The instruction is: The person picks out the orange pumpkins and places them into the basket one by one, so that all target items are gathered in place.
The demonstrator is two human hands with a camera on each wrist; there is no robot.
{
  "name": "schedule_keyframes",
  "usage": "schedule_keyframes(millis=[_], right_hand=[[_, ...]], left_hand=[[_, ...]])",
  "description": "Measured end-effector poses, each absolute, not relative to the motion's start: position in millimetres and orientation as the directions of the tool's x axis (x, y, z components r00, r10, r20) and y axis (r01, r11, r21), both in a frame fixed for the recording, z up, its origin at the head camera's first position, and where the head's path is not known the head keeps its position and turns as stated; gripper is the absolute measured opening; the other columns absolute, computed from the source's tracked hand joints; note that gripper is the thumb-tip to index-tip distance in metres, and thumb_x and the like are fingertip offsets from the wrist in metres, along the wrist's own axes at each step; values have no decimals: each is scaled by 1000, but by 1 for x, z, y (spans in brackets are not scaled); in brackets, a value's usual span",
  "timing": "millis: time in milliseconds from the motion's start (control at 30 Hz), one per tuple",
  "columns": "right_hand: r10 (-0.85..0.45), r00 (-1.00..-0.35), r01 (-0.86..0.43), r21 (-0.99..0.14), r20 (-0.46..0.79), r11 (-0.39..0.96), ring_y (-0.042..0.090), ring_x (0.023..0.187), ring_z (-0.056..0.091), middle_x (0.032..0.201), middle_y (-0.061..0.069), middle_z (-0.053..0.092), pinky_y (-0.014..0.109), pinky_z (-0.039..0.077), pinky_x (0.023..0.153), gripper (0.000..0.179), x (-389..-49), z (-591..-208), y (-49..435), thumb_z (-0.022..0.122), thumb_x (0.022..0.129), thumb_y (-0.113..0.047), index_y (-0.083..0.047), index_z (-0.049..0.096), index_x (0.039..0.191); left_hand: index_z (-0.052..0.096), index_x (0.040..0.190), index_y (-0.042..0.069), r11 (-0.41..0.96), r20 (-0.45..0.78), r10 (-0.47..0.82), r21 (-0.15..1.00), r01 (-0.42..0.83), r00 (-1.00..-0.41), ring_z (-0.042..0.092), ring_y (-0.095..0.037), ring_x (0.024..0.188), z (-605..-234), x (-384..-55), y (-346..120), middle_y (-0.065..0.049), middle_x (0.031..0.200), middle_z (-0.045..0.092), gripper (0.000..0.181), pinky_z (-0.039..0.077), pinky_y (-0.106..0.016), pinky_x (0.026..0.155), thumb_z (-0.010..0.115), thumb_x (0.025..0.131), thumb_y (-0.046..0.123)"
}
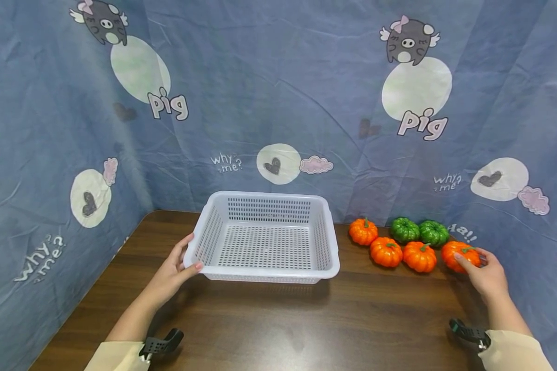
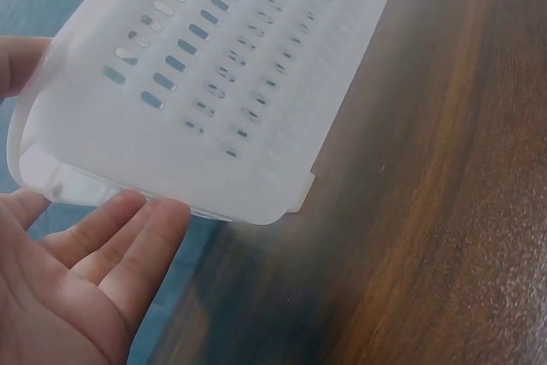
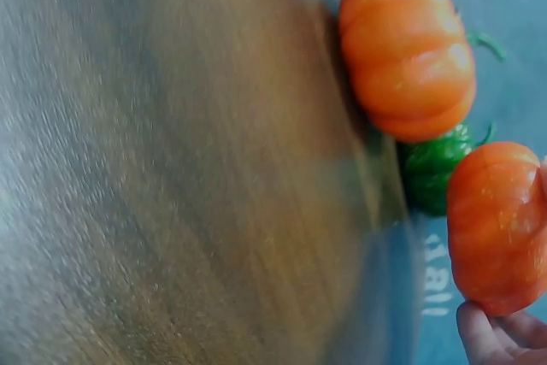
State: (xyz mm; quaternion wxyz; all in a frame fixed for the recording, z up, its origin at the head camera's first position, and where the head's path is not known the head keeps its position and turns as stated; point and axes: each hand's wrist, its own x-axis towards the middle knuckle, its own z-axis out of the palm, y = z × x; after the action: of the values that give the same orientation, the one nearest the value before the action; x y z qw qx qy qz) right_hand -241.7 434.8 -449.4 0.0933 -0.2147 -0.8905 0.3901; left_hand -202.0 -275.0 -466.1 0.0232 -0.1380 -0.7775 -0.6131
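Note:
At the back of the table sits a white perforated plastic basket. My left hand grips its left rim near the front corner, thumb on the rim and fingers along the outer side. At the right end of the pumpkin group, my right hand holds a small orange pumpkin, thumb in front and fingers round the far side. The right wrist view shows this pumpkin close up, with fingertips against its lower end.
Beside the held pumpkin lie other orange pumpkins in a row running left. Two green pumpkins rest behind them. A blue printed cloth hangs behind and along both sides of the brown wooden table.

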Motion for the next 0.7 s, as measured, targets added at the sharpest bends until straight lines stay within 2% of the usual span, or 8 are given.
schedule_keyframes(millis=[333,433,600,700], right_hand=[[459,-889,309,-753,-11,580,53,132,33,147,40,30,63,31,107,89,-230,-436,425,56,96,-51,8,22,154],[452,-892,286,-753,17,592,52,131,34,146,39,32,62,33,103,87,-225,-431,420,57,96,-49,8,24,153],[418,-905,228,-741,78,631,52,126,40,142,39,38,55,39,91,84,-218,-424,410,59,96,-46,10,28,150],[402,-911,214,-736,86,643,52,123,42,142,39,39,42,41,82,83,-215,-420,405,59,97,-46,10,29,150]], left_hand=[[10,159,4,220,203,165,946,237,-965,56,-1,113,-468,-202,-274,-35,146,36,81,50,-16,87,63,96,3],[11,159,4,226,208,162,944,241,-965,56,-1,113,-468,-202,-274,-35,146,36,81,50,-16,87,63,96,2],[10,158,3,222,218,165,942,251,-962,56,-1,114,-467,-203,-274,-36,145,36,80,50,-16,87,62,96,1],[10,159,4,224,210,166,944,244,-964,56,-1,114,-467,-202,-273,-36,145,36,80,50,-16,87,61,97,2]])
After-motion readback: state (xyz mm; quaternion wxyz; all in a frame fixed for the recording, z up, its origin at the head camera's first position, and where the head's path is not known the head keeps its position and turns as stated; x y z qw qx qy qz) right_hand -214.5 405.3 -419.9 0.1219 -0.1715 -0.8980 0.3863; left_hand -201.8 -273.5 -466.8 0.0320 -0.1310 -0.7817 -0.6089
